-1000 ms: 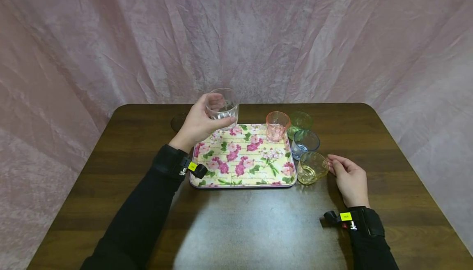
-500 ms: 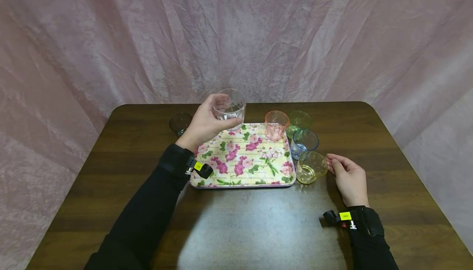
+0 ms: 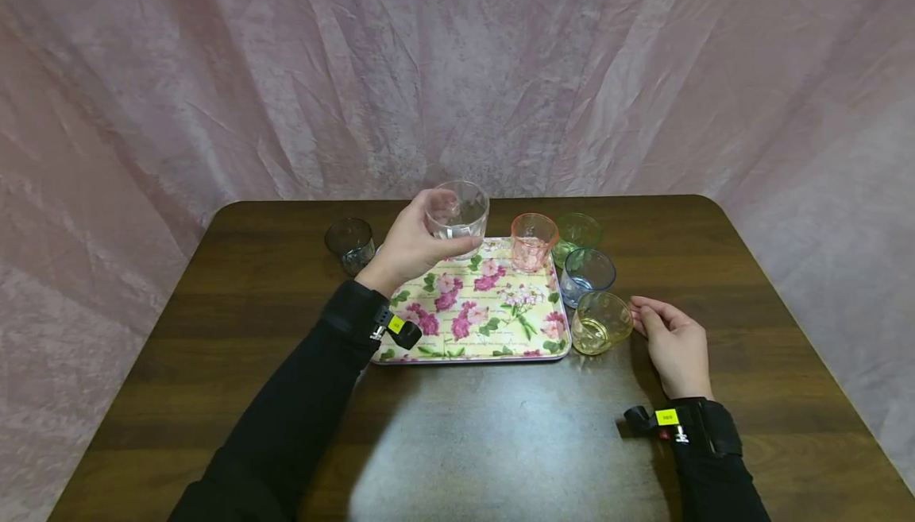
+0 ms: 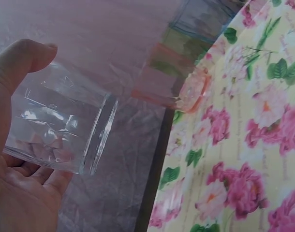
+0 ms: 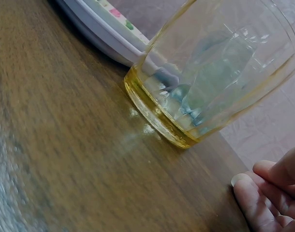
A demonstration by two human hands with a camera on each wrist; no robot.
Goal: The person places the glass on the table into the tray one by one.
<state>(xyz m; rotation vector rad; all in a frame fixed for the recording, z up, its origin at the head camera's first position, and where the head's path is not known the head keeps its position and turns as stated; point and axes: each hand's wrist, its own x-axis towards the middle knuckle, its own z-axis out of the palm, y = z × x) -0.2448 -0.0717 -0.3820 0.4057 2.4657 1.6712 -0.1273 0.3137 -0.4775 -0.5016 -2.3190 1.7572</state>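
Note:
My left hand (image 3: 418,244) grips a clear glass (image 3: 465,208) above the back edge of the flowered tray (image 3: 493,327). Up close in the left wrist view, thumb and fingers curve round the sides of this glass (image 4: 55,125), and its thick base faces the tray. A pink glass (image 3: 530,256) stands on the tray's back right corner. My right hand (image 3: 675,351) rests at the table, fingers loosely bent and holding nothing. Nearest to it is a yellow glass (image 3: 600,331) by the tray's front right corner; the right wrist view shows the fingertips (image 5: 242,181) apart from it.
Beyond the yellow glass, a blue glass (image 3: 588,277) and a green glass (image 3: 577,236) line the tray's right side. A dark grey glass (image 3: 350,245) stands left of the tray, partly near my left wrist. A pink curtain (image 3: 457,69) hangs behind the wooden table (image 3: 736,291).
My left hand has carried the clear glass to the right and slightly lower over the tray's back edge, uncovering the dark grey glass. The right hand has stayed in place.

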